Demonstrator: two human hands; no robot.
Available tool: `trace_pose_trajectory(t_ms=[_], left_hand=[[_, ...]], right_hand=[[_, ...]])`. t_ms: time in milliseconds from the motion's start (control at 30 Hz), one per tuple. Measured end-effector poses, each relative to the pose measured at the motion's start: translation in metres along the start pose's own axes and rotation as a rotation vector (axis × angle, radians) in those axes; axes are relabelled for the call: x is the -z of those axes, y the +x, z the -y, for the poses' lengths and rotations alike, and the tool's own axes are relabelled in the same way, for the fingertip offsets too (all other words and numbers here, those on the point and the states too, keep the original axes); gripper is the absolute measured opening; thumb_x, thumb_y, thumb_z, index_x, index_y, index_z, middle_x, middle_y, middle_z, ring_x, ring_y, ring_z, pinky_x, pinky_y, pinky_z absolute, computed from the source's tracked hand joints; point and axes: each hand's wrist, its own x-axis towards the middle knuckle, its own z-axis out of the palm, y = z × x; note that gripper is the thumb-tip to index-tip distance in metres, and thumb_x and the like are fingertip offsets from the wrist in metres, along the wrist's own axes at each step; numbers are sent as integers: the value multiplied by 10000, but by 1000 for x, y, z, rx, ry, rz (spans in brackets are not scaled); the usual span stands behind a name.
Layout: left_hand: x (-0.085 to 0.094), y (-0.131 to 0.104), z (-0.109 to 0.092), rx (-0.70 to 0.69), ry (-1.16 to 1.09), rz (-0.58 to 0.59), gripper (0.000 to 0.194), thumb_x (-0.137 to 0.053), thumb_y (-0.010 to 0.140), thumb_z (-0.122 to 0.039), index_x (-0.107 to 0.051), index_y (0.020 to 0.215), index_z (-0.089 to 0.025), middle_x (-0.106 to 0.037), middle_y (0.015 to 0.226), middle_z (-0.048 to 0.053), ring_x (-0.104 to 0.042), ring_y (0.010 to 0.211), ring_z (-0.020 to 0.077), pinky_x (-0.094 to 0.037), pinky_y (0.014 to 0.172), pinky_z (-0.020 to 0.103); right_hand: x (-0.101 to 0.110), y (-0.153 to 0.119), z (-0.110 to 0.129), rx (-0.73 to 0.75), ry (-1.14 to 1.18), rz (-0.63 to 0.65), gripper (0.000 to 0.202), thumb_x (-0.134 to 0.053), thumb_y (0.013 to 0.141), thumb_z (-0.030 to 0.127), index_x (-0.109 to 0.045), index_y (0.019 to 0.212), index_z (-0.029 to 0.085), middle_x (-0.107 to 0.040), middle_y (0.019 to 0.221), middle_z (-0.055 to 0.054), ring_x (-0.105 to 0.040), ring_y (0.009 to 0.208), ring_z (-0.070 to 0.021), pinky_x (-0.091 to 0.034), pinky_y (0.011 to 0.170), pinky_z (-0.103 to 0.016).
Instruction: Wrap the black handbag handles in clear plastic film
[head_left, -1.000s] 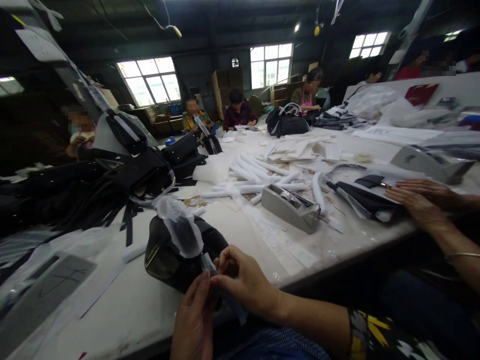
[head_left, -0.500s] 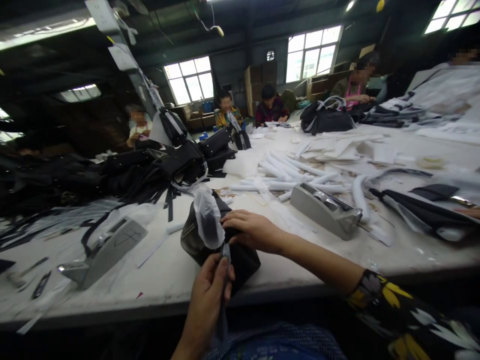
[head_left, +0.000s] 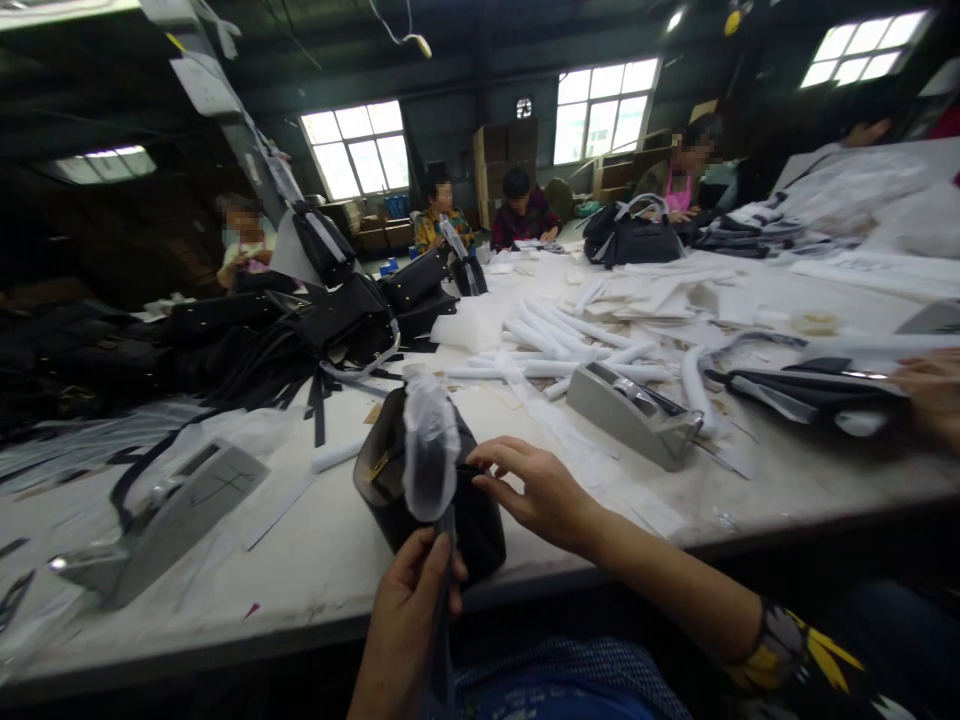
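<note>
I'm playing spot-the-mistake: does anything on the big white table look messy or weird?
A tiny reddish-purple scrap lies near the front edge of the table; its colour stands out against the white. The white tubes lie in a loose, criss-crossed heap. The black bag shows no clear damage.

Left hand (head_left: 416,590) grips — right hand (head_left: 541,492) bends loosely, perhaps pinching.

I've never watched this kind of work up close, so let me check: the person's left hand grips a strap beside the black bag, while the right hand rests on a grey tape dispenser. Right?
Not quite: the right hand is at the side of the black bag, not on a grey tape dispenser, as the head view shows.
</note>
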Motion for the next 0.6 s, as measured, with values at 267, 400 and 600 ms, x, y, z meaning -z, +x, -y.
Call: trace_pose_trajectory(t_ms=[267, 400, 600], left_hand=[[-4, -10, 12, 144, -176, -107, 541, -815, 642, -615, -628, 915, -186, -549, 676, -56, -294, 389, 7, -238, 319, 106], [-11, -11, 12, 76, -154, -122, 524, -795, 659, -620, -634, 887, -176, -576, 703, -36, -303, 385, -3, -204, 323, 92], [-15, -12, 8, 66, -119, -165, 581, -789, 613, -685, -632, 878, -192, -584, 668, -33, -309, 364, 8, -208, 316, 107]], right_hand=[[156, -34, -116, -630, -488, -383, 183, -631, 844, 308, -732, 879, 159, -567, 1395, -143, -404, 1386, -327, -228, 1191, -476], [194, -54, -151, -825, -395, -286, 261, -717, 734, 396, -709, 587, 181, -689, 1218, -152, -505, 1297, -396, -310, 1135, -501], [186, -65, -163, -909, -65, -197, 343, -707, 730, 525, -795, 724, 194, -732, 1151, -121, -630, 1168, -328, -450, 1021, -414]])
